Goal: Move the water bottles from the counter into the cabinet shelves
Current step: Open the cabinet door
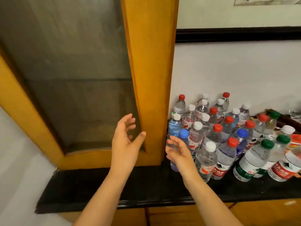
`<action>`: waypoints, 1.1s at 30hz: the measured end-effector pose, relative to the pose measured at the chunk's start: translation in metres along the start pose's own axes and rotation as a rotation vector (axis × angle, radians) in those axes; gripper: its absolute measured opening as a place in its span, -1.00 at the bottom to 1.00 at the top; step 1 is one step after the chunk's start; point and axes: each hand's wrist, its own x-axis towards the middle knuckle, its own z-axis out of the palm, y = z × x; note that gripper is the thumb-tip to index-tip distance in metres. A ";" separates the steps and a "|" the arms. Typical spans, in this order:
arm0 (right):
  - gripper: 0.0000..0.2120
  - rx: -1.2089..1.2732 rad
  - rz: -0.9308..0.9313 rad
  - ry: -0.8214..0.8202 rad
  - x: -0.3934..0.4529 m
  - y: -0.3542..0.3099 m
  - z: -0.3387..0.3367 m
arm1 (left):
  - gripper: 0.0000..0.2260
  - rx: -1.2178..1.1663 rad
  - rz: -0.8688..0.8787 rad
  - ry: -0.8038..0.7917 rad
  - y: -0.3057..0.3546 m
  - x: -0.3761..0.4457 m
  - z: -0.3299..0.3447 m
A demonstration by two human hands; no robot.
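Fingers point(130, 123) spread on both hands, holding nothing — left hand point(125, 142) should hook the door point(151, 95) edge and swing it wide before right hand point(177, 152) takes a bottle point(206, 160).

One head-worn, wide-angle view looks forward and down from close range; the bench point(97, 185) lies near. The cabinet door point(146, 79) fills the far left.
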 end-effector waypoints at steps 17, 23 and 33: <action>-0.33 -0.017 -0.098 -0.327 0.063 0.001 -0.007 | 0.13 0.426 0.118 0.621 0.043 0.089 0.117; -0.27 -0.077 -0.088 -0.364 0.070 0.001 -0.011 | 0.13 0.520 0.100 0.608 0.041 0.091 0.111; -0.30 -0.309 -0.113 -0.380 0.080 -0.035 -0.019 | 0.13 0.543 0.057 0.602 0.053 0.083 0.107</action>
